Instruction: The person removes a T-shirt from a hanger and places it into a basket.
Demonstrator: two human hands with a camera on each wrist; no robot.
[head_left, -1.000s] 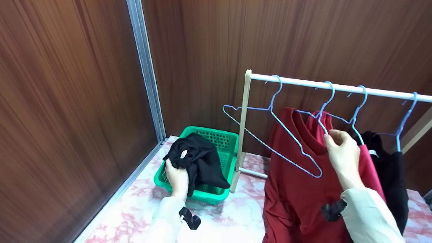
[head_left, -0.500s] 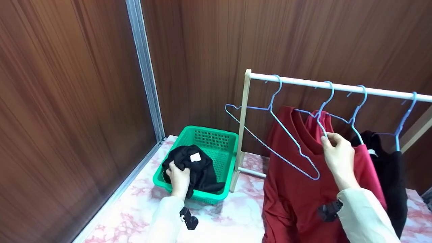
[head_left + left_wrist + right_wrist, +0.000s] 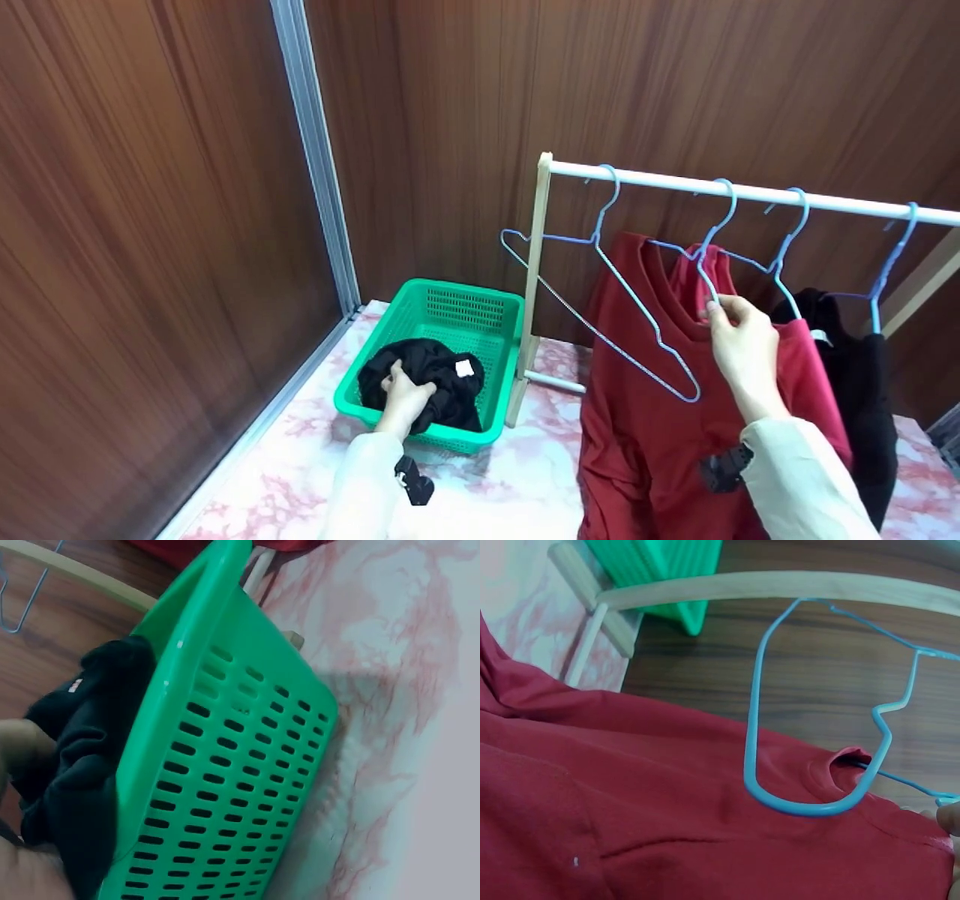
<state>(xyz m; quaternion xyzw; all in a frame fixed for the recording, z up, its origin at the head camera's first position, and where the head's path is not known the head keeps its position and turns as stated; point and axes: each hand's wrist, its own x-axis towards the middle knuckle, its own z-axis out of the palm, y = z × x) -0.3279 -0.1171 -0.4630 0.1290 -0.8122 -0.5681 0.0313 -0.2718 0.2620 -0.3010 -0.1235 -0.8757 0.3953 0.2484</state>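
Observation:
My left hand [image 3: 405, 399] rests on a bunched black garment [image 3: 450, 390] with a white label, lying in a green plastic basket [image 3: 512, 330]. Its index finger and thumb are spread apart on the cloth. The left wrist view catches fingers [image 3: 26, 746] and thumb beside the black cloth [image 3: 97, 742] at the basket's rim. At the rack, my right hand [image 3: 745, 352] pinches the arm of a blue wire hanger [image 3: 705, 271], by the shoulder of a dark red long-sleeved top [image 3: 660, 420]. Only its fingertips [image 3: 949, 819] enter the right wrist view.
An unused blue hanger [image 3: 600, 330] hangs at the left of the rack's white rail [image 3: 660, 180], in front of the red top. A brighter red garment [image 3: 814, 375] and a black garment [image 3: 862, 420] hang further right. Wooden panels stand behind and at left.
My left hand has lowered the black garment into the basket; it has spread and its label turned right. My right hand stays on the hanger, a little lower and left.

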